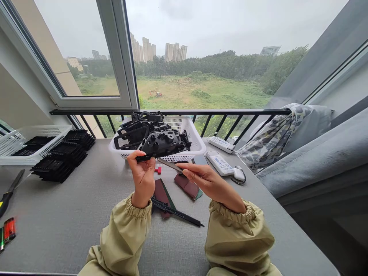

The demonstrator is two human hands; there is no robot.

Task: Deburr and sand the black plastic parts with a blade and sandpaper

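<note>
My left hand (141, 179) pinches the lower edge of a black moulded plastic part (162, 142), which is held tilted in front of a white basket (198, 145). Closed around a slim tool with a flat grey metal blade (170, 165), my right hand (211, 184) brings the blade's tip against or very near the part's lower edge. Most of the tool's dark handle is hidden by my fingers. More black plastic parts (135, 132) are heaped in the basket. On the table below lie a black caliper (179, 215), folded brown sandpaper (188, 187) and another sandpaper piece (161, 193).
Stacked black parts (61, 159) stand beside another white basket (61, 132) at left. A yellow-black knife (10, 191) and red items (10, 229) lie near the left edge. White power adapters (220, 163) sit right. A railing (221, 124) and window bound the table's back.
</note>
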